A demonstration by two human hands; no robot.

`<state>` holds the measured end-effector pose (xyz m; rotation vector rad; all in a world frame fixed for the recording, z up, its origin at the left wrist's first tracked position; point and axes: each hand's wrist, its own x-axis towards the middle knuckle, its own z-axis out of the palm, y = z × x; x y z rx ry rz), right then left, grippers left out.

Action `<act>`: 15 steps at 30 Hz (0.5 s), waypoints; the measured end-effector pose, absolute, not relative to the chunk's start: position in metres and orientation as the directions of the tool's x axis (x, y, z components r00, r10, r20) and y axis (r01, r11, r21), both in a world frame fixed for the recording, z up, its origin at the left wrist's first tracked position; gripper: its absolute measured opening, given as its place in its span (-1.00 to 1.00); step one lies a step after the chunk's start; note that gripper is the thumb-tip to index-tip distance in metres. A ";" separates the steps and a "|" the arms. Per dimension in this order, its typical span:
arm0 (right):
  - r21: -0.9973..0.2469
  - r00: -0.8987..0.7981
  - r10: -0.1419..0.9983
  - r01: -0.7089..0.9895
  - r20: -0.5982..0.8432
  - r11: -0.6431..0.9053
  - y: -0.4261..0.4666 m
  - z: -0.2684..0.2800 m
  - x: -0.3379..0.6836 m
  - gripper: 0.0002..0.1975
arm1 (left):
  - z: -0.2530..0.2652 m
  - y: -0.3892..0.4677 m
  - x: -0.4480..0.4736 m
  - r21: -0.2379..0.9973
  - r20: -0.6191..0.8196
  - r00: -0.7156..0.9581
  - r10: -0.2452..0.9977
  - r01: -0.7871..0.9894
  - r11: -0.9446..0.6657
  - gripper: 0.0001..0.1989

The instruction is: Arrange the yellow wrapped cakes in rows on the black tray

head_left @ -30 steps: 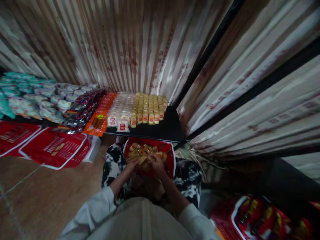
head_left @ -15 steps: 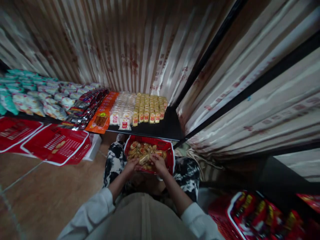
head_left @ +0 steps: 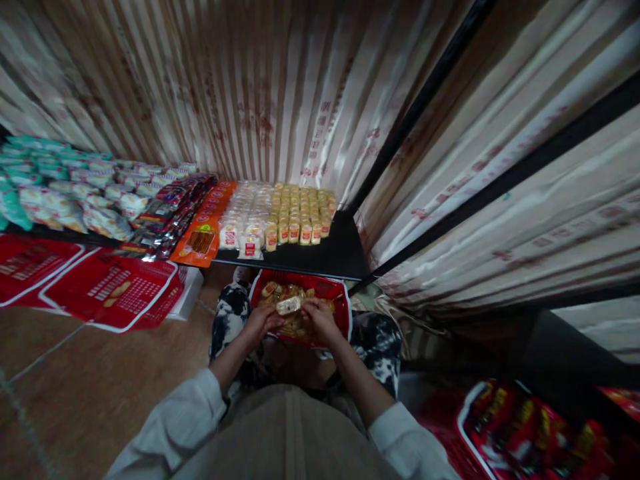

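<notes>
A small clear-wrapped snack packet (head_left: 289, 305) with a pale face turned up is held between my two hands above the red basket (head_left: 345, 293). My right hand (head_left: 316, 316) pinches its right end. At its left end the fingers of my left hand (head_left: 262, 321) are curled against it. Several similar golden wrapped snacks (head_left: 299, 327) lie loosely in the basket, which sits between my knees. Just beyond stands the black shelf (head_left: 345, 250), carrying neat rows of yellow snack packets (head_left: 300, 217) and white snack packets (head_left: 245, 220).
Left along the shelf lie an orange packet (head_left: 203, 230), dark red packets (head_left: 165, 220), white bags (head_left: 103, 193) and green bags (head_left: 35, 160). Red baskets (head_left: 120, 287) stand on the floor at left. Another basket (head_left: 467, 413) holds red packets at lower right. A dark post (head_left: 425, 100) rises before the curtain.
The packet between my hands has been raised slightly and turned, so a paler face shows. My left hand has shifted a little to the left.
</notes>
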<state>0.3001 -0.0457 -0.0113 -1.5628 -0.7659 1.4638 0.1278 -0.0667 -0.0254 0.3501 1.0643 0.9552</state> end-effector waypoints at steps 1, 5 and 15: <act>-0.878 0.142 0.867 -0.124 -0.477 -0.463 -0.044 -0.010 0.299 -0.80 | -0.022 -0.066 0.127 0.661 -0.570 0.163 0.805 -0.490 0.568 -0.83; -0.879 0.214 0.856 -0.190 -0.471 -0.436 -0.043 -0.005 0.297 -0.75 | -0.015 -0.063 0.125 0.706 -0.538 0.210 0.816 -0.417 0.573 -0.75; -0.788 0.169 0.770 -0.100 -0.616 -0.608 -0.047 -0.004 0.301 -0.96 | -0.022 -0.047 0.131 0.886 -0.436 0.046 0.899 -0.150 0.438 -0.72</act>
